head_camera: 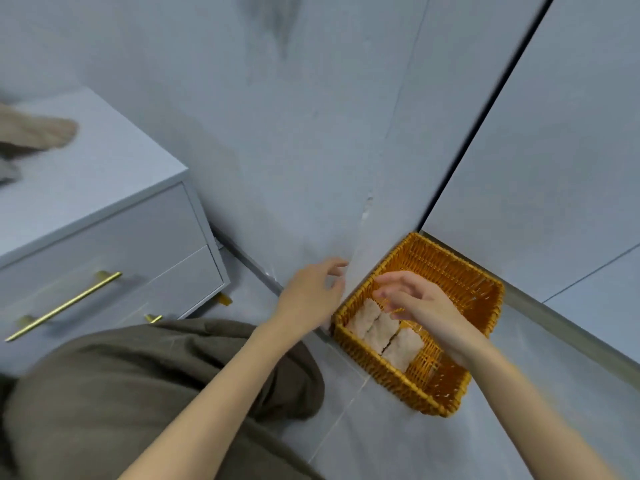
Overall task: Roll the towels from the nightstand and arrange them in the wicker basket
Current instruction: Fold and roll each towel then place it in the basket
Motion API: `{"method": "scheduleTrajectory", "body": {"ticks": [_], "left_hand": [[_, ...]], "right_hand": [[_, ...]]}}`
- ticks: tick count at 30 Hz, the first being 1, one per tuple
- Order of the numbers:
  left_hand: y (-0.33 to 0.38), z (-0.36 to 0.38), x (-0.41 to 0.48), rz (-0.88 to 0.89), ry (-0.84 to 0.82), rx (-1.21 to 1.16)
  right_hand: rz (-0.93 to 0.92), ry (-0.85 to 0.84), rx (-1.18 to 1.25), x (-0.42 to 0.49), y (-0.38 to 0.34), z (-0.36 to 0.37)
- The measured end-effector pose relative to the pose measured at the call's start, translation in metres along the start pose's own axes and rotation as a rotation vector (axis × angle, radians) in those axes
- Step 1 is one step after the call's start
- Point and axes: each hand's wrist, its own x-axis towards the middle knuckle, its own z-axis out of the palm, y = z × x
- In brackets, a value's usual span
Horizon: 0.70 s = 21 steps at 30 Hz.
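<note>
Grips loose, empty, L hand [311, 292] by basket [457, 268], R hand [420, 303] above 3 rolled towels [382, 332]

No text, label, brand, number or sign can be read anywhere, neither on the wicker basket [450, 266] nor the nightstand [121, 161].

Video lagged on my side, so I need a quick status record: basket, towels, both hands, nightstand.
basket: wicker basket on the floor, in the wall corner
in basket: three rolled towels, side by side at the end nearer the person
left hand: outside the basket, beside its left wall, fingers relaxed, holding nothing
right hand: above the basket, fingers loosely curled, appears to hold nothing
nightstand: at left, beige towel lying unrolled on top
image quality: motion blur, fine detail unclear
</note>
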Motion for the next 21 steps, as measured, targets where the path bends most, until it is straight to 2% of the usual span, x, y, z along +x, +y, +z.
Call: {"method": "scheduleTrajectory", "body": {"ticks": [5,11,15,21], "left_hand": [[0.008,-0.075,-0.033,0.069,0.173,-0.034],[0.007,-0.171,-0.074,0.05,0.414,-0.062],[-0.008,-0.227,-0.111,-0.001,0.591,-0.037],[-0.045,-0.28,-0.15,-0.117,0.725,0.034]], "right_hand": [[-0.188,-0.103,-0.034,-0.017,-0.078,0.034],[-0.37,-0.186,-0.087,-0.005,-0.159,0.089],[-0.477,-0.246,-0.16,0.006,-0.204,0.137],[-0.598,-0.331,-0.266,0.03,-0.246,0.214]]}}
